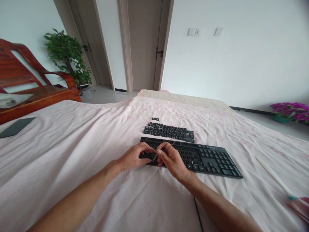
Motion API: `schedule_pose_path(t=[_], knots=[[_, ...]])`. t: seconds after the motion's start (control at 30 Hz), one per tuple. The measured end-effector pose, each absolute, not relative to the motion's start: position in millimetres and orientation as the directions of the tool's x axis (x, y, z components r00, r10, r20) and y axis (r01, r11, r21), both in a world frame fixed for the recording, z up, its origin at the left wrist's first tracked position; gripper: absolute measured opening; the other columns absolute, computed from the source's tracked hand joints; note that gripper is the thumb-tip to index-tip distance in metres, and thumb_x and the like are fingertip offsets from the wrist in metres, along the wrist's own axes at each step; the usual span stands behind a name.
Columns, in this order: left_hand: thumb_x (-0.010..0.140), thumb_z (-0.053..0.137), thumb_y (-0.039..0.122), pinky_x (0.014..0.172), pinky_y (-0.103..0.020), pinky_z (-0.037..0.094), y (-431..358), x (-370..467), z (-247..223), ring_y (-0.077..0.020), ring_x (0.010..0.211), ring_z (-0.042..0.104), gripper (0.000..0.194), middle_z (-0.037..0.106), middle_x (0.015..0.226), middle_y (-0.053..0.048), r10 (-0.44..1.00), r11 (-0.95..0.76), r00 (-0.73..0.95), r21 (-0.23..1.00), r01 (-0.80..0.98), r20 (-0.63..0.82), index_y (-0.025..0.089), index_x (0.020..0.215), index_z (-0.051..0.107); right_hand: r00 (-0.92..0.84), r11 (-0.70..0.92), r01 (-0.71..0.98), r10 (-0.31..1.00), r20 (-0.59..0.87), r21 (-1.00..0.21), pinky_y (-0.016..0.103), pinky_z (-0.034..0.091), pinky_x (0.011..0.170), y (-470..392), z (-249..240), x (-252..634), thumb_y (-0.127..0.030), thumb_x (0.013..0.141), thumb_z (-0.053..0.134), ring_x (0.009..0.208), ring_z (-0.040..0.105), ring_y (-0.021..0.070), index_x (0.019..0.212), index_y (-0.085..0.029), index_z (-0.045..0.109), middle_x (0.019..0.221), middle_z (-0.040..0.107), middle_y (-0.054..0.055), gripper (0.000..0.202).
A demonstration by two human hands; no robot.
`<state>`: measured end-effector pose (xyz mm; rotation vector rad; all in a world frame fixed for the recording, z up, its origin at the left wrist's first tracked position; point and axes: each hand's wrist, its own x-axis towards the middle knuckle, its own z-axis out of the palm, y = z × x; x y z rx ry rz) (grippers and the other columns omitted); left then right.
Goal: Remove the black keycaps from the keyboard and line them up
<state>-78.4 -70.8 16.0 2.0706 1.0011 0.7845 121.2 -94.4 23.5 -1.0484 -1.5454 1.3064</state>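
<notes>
A black keyboard (207,161) lies on the pink-white cloth, many of its left and middle keys stripped of their caps, the number pad still capped. My right hand (172,161) is closed in a pinch on a thin wire keycap puller (172,140), whose wires stick out above the fingers and down toward the keyboard's left part. My left hand (136,156) rests at the keyboard's left end, thumb and forefinger apart, the forefinger's tip close against my right fingers. Behind the keyboard sit rows of loose black keycaps (169,131). Two more keycaps (155,119) lie farther back.
A black cable (198,214) runs toward me beside my right forearm. At the right lies a white stick-like thing (275,175) with a teal part, near a blurred reddish shape. A dark flat panel (16,127) is at left. Beyond stand a wooden chair (36,80) and plants.
</notes>
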Motion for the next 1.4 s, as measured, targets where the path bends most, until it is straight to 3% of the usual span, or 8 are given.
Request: schedule_pose_path(t=[0.13, 0.3, 0.47, 0.77, 1.0, 1.27, 1.4], knots=[[0.069, 0.07, 0.028, 0.084, -0.032, 0.047, -75.3, -79.4, 10.4, -0.0211, 0.092, 0.058, 0.034, 0.064, 0.096, -0.005, 0.831, -0.472, 0.507, 0.772, 0.427, 0.228, 0.021, 0.102, 0.066, -0.344, 0.198, 0.231, 0.933, 0.111, -0.953, 0.023, 0.045, 0.051, -96.1, 23.1, 116.7, -0.042, 0.088, 0.053, 0.053, 0.053, 0.0106, 0.087, -0.02, 0.051, 0.064, 0.054, -0.002, 0.023], [0.07, 0.072, 0.032, 0.081, -0.031, 0.045, -76.1, -74.6, 1.7, -0.0207, 0.088, 0.059, 0.022, 0.065, 0.089, -0.003, 0.82, -0.516, 0.507, 0.725, 0.455, 0.265, 0.022, 0.089, 0.069, -0.394, 0.413, 0.397, 0.883, 0.254, -0.82, 0.025, 0.045, 0.063, -93.2, 21.7, 115.4, -0.031, 0.089, 0.053, 0.067, 0.056, 0.0135, 0.086, -0.021, 0.055, 0.074, 0.059, 0.001, 0.011], [0.075, 0.069, 0.034, 0.077, -0.029, 0.043, -79.3, -69.0, -7.7, -0.0182, 0.082, 0.057, 0.014, 0.065, 0.083, -0.002, 0.812, -0.569, 0.473, 0.645, 0.51, 0.342, 0.022, 0.083, 0.069, -0.533, 0.604, 0.377, 0.762, 0.369, -0.702, 0.027, 0.044, 0.073, -85.1, 20.8, 112.9, -0.028, 0.091, 0.051, 0.078, 0.056, 0.015, 0.082, -0.02, 0.052, 0.085, 0.059, 0.003, 0.012], [0.078, 0.063, 0.028, 0.069, -0.027, 0.041, -81.9, -66.6, -8.8, -0.0157, 0.076, 0.054, 0.013, 0.063, 0.076, -0.001, 0.835, -0.544, 0.426, 0.637, 0.546, 0.348, 0.02, 0.069, 0.065, -0.731, 0.755, 0.356, 0.592, 0.34, -0.551, 0.028, 0.044, 0.071, -83.6, 20.1, 107.1, -0.026, 0.093, 0.044, 0.076, 0.057, 0.0172, 0.089, -0.021, 0.047, 0.085, 0.059, 0.005, 0.007], [0.085, 0.059, 0.037, 0.074, -0.028, 0.042, -84.2, -64.3, -5.8, -0.0153, 0.079, 0.057, 0.021, 0.066, 0.082, -0.002, 0.782, -0.619, 0.486, 0.585, 0.524, 0.391, 0.021, 0.079, 0.069, -0.57, 0.676, 0.34, 0.701, 0.428, -0.654, 0.026, 0.043, 0.066, -87.7, 3.3, 117.1, -0.027, 0.094, 0.041, 0.069, 0.053, 0.014, 0.087, -0.022, 0.044, 0.08, 0.055, 0.002, 0.01], [0.09, 0.051, 0.039, 0.068, -0.028, 0.041, -87.9, -60.5, -15.6, -0.0152, 0.074, 0.053, 0.028, 0.062, 0.074, -0.002, 0.713, -0.691, 0.506, 0.363, 0.625, 0.486, 0.017, 0.075, 0.063, -0.493, 0.704, 0.22, 0.678, 0.545, -0.675, 0.027, 0.041, 0.063, -89.9, -5.6, 121.1, -0.026, 0.094, 0.039, 0.066, 0.048, 0.0134, 0.087, -0.021, 0.046, 0.076, 0.051, 0.002, 0.011], [0.089, 0.053, 0.038, 0.068, -0.027, 0.041, -86.7, -59.8, -18.7, -0.0147, 0.073, 0.054, 0.024, 0.061, 0.075, -0.002, 0.733, -0.671, 0.472, 0.405, 0.621, 0.49, 0.018, 0.079, 0.063, -0.442, 0.627, 0.151, 0.734, 0.515, -0.764, 0.026, 0.042, 0.06, -90.8, -6.2, 122.7, -0.029, 0.095, 0.037, 0.061, 0.047, 0.0124, 0.086, -0.02, 0.046, 0.073, 0.048, 0.001, 0.015]])
